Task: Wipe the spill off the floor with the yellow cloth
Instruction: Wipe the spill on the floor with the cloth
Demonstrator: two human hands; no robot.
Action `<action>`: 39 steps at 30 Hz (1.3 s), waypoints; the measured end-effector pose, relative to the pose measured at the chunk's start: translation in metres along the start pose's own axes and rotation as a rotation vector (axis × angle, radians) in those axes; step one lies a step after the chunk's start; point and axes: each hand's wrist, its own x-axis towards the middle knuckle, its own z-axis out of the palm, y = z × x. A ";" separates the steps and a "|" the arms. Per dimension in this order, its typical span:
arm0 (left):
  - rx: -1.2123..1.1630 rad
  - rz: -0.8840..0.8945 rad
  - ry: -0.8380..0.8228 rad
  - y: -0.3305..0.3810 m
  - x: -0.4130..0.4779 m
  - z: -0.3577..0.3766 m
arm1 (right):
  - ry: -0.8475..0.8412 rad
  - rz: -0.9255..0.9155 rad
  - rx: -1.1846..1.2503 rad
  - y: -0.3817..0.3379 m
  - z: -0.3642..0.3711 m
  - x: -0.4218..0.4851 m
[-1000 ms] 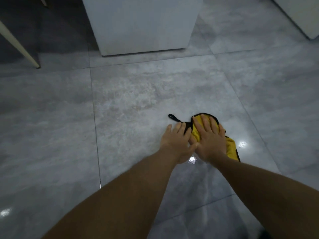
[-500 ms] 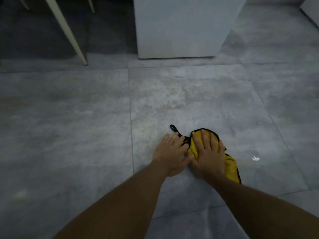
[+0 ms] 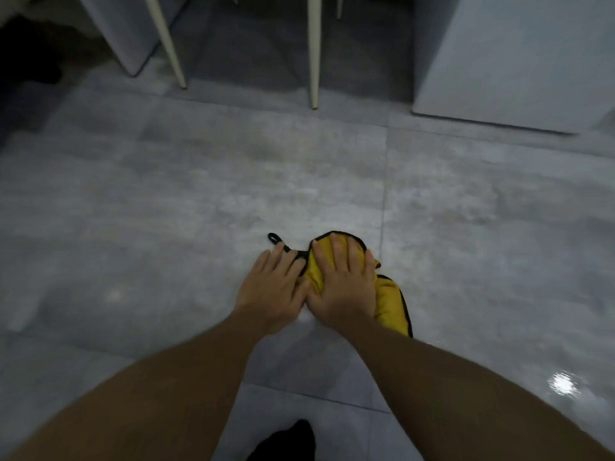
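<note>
While both hands press flat | one yellow cloth (image 3: 387,302) under right hand (image 3: 342,287) | left hand (image 3: 271,289) fingers splayed | two chair legs (image 3: 312,51)

No text, label, brand, number or sign can be read anywhere in the view. The yellow cloth (image 3: 387,302), the grey floor tiles (image 3: 199,201), the pale furniture legs (image 3: 312,51) and the white cabinet (image 3: 519,58) all show plain, unmarked faces.
</note>
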 end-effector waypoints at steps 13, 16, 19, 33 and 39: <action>-0.083 -0.495 -0.058 -0.102 -0.066 0.005 | -0.140 -0.271 0.005 -0.141 0.036 0.031; -0.101 -0.549 -0.028 -0.099 -0.047 -0.001 | -0.186 -0.320 -0.017 -0.135 0.030 0.056; -0.133 -0.580 -0.014 -0.094 -0.019 -0.006 | -0.173 -0.315 -0.032 -0.121 0.024 0.084; -0.065 -0.244 -0.206 0.013 0.122 -0.014 | -0.099 0.054 -0.132 0.036 -0.012 0.105; -0.034 -0.077 -0.268 0.112 0.166 -0.005 | -0.066 0.218 -0.156 0.138 -0.032 0.072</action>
